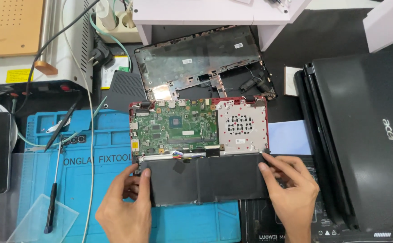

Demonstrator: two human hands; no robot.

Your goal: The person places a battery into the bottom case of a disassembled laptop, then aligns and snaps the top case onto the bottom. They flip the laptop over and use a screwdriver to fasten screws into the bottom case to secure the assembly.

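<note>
Black and flat, the battery pack (205, 180) lies in the front of the opened red laptop (199, 148), just below the green board (174, 126), long axis running left to right. Left hand (124, 209) pinches its left end, right hand (291, 189) its right end, both equally near

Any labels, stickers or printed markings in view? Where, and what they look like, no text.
Yellow sticker: rectangular, on the white machine, far left.
White sticker: small, on the black bottom cover, top centre.
White label: small, on the green circuit board.
Silver logo: on the closed black laptop, right.
Black lettering: on the blue mat.
</note>
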